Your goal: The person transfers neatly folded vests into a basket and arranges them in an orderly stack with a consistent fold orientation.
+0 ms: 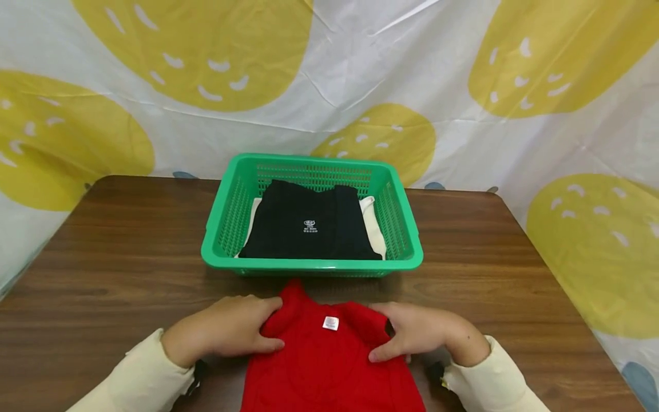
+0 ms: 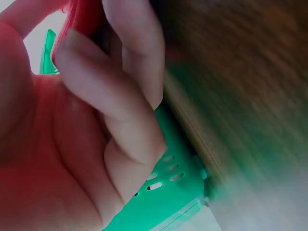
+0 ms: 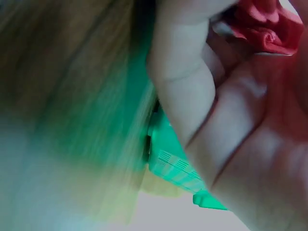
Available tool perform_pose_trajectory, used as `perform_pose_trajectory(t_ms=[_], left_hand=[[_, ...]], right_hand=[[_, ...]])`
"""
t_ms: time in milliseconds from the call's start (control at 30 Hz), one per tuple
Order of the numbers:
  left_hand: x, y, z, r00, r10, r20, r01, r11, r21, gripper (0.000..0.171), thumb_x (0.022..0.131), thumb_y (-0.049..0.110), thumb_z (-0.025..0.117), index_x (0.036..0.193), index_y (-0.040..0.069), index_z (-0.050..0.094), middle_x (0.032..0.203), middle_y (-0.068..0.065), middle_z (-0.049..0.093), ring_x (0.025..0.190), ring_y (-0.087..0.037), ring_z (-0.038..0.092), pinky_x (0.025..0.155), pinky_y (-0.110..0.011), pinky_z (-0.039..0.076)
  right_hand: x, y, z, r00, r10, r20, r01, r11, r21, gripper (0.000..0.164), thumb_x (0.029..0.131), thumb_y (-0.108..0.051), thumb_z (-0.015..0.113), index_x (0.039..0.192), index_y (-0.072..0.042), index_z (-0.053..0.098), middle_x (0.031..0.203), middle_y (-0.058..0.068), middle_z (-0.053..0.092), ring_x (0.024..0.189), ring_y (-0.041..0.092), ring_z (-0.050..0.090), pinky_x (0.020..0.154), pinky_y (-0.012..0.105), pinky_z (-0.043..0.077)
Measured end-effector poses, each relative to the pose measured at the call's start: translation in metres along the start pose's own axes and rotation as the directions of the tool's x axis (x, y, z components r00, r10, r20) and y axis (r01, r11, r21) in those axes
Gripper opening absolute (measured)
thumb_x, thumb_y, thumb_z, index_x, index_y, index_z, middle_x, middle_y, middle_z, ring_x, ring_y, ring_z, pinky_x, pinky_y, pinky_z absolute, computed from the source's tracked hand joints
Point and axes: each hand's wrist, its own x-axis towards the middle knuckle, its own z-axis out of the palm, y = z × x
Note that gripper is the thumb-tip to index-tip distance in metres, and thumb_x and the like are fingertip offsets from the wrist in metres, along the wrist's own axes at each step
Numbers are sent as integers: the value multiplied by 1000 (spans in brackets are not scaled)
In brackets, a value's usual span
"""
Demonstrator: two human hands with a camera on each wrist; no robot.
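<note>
A red garment (image 1: 329, 366) with a small white label (image 1: 331, 323) near its neckline lies at the front of the table, its lower part cut off by the head view's edge. My left hand (image 1: 231, 327) grips its left upper edge between thumb and fingers. On the opposite side my right hand (image 1: 414, 332) pinches the right upper edge. In the left wrist view, red cloth (image 2: 86, 21) shows past the curled fingers. Bunched red fabric (image 3: 267, 26) sits at the fingers in the right wrist view.
Just beyond the garment stands a green plastic basket (image 1: 311, 264). Inside it a folded black garment (image 1: 288, 223) rests on cream cloth (image 1: 373, 226). The brown wooden table (image 1: 479, 252) backs onto a white curtain (image 1: 360, 68) with yellow shapes.
</note>
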Motion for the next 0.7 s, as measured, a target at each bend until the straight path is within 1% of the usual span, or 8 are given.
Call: perform_pose_trajectory(t_ms=[67, 167, 300, 367, 467, 533, 567, 700], left_hand=[[0, 1, 0, 1000, 2, 5, -2, 1000, -3, 54, 76, 42, 83, 116, 11, 64, 89, 1, 66, 81, -18, 62, 74, -45, 52], [0, 1, 1, 1000, 17, -11, -17, 1000, 8, 45, 73, 41, 85, 104, 14, 66, 82, 4, 64, 77, -17, 60, 68, -42, 50], [0, 2, 1, 999, 40, -32, -39, 999, 22, 30, 74, 40, 84, 85, 21, 63, 71, 9, 57, 68, -13, 55, 61, -36, 44], [0, 1, 1, 998, 51, -26, -51, 999, 15, 27, 76, 39, 83, 83, 22, 63, 69, 11, 55, 67, -11, 53, 60, -34, 43], [-1, -4, 0, 996, 87, -5, -87, 994, -60, 21, 79, 37, 80, 85, 24, 64, 69, 13, 57, 66, -8, 54, 61, -30, 45], [-3, -8, 0, 993, 115, 9, -112, 980, -163, 17, 83, 35, 77, 88, 25, 64, 72, 15, 60, 66, -5, 55, 63, -27, 47], [-5, -9, 0, 991, 132, 11, -126, 967, -223, 15, 84, 34, 76, 89, 25, 65, 73, 15, 61, 65, -4, 56, 63, -25, 48], [-19, -13, -2, 985, 170, 16, -146, 885, -441, 16, 90, 29, 72, 102, 22, 64, 83, 12, 69, 71, -7, 64, 69, -25, 53]], right_hand=[[-1, -1, 2, 999, 44, 24, -45, 998, 36, 29, 86, -24, 78, 107, -16, 61, 81, -3, 70, 59, 11, 64, 50, 26, 53], [-3, -3, 4, 997, 67, 26, -68, 997, 37, 18, 87, -23, 77, 94, -14, 64, 67, -1, 67, 45, 12, 57, 44, 23, 49], [-3, -6, 3, 998, 56, 11, -55, 998, -12, 13, 88, -21, 76, 90, -15, 65, 67, -3, 66, 45, 10, 57, 44, 23, 50], [-4, -7, 3, 999, 53, 6, -52, 998, -31, 11, 88, -20, 76, 90, -15, 66, 68, -4, 67, 46, 10, 58, 44, 25, 51], [-6, -7, 3, 999, 34, 12, -33, 999, -12, 11, 88, -18, 75, 94, -15, 66, 73, -3, 68, 49, 11, 61, 46, 28, 54], [-9, -8, 2, 1000, -1, 22, 1, 1000, 7, 12, 89, -18, 74, 98, -14, 66, 76, -2, 70, 52, 11, 63, 49, 29, 55], [-10, -8, 1, 999, -26, 31, 25, 1000, 17, 14, 89, -17, 73, 101, -14, 66, 79, -2, 70, 56, 10, 64, 53, 29, 56], [-15, -13, -5, 988, -147, 48, 147, 989, -7, 22, 92, -21, 70, 112, -14, 65, 95, -4, 71, 79, 5, 67, 75, 26, 56]])
